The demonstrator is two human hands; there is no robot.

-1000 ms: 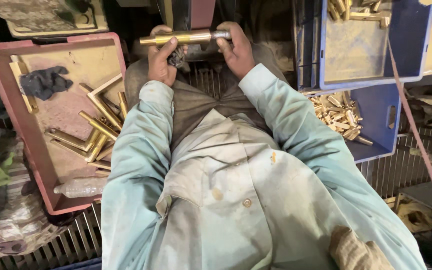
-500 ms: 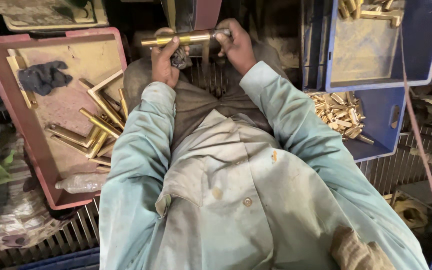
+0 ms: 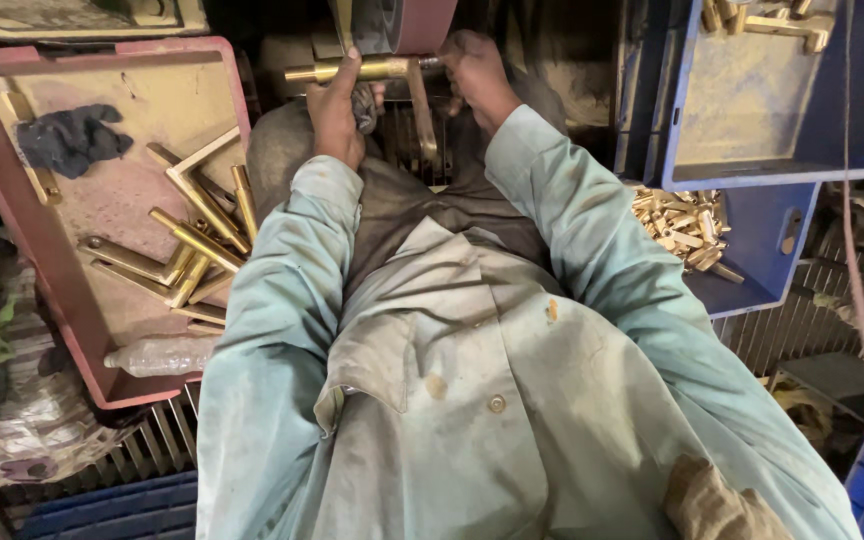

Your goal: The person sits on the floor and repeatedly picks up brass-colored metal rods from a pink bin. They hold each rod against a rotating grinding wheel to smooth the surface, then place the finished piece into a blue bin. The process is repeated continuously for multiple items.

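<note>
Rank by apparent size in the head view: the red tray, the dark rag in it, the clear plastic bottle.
1. red tray
2. dark rag and clear plastic bottle: too alike to rank.

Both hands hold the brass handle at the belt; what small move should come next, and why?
Probably turn the brass handle slightly between the left hand and right hand. It lies crosswise against the sanding belt, so only one side seems to meet it.

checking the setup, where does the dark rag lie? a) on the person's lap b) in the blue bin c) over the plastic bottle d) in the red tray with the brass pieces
d: the dark rag lies in the upper part of the red tray, apart from the loose brass pieces in it.
</note>
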